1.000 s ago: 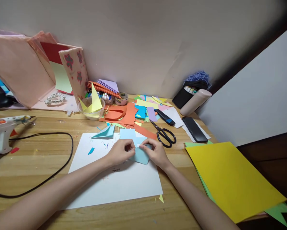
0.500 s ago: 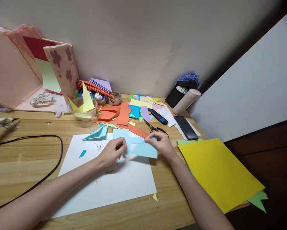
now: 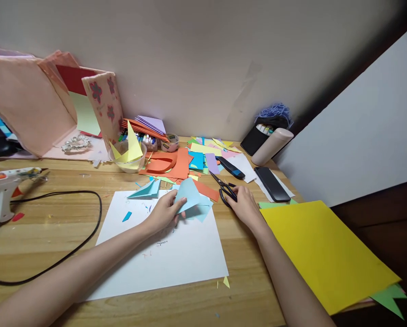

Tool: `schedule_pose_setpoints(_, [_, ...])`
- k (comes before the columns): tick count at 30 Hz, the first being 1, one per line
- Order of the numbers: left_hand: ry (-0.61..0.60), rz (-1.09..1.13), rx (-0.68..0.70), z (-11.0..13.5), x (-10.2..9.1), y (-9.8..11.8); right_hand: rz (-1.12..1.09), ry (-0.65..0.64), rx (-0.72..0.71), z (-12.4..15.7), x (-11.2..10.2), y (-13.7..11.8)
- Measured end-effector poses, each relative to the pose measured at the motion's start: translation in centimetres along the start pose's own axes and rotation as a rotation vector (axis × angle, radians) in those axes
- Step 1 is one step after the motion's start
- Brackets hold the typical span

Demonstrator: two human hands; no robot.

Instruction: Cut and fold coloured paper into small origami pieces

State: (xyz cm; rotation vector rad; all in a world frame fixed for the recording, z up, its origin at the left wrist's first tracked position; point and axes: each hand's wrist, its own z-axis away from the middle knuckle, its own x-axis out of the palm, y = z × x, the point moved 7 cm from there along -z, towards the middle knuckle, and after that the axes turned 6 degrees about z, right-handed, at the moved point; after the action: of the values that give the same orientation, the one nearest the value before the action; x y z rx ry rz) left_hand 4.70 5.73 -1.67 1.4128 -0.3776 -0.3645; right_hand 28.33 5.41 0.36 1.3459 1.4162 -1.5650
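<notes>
My left hand (image 3: pixel 167 211) pinches a light blue sheet of paper (image 3: pixel 188 196) between thumb and fingers, above the white sheet (image 3: pixel 186 259). Part of the blue paper spreads out to the right of the fingertips. On the table to the right, my right hand (image 3: pixel 246 204) has its fingers closed on the black handles of a pair of scissors (image 3: pixel 224 186). The blades point away and to the left, slightly apart. A folded light blue paper piece (image 3: pixel 145 190) rests at the back edge of the white sheet, with a small blue scrap (image 3: pixel 127 216) nearby.
Yellow sheets (image 3: pixel 326 254) lie at the right table edge near a phone (image 3: pixel 272 184). Orange paper (image 3: pixel 181 165), a box cutter (image 3: pixel 231 168) and scraps fill the back. A glue gun (image 3: pixel 6 186) with a looping cord stands left. A plastic bowl (image 3: pixel 127 165) holds yellow paper.
My right hand has let go of the light blue paper and moved right onto the scissors. My left hand now holds the paper. The view has turned slightly left.
</notes>
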Motion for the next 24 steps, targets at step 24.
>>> schedule_pose_setpoints(24, [0.401, -0.001, 0.187, 0.6, -3.4, 1.3, -1.322, -1.256, -0.097, 9.5, 4.8, -9.2])
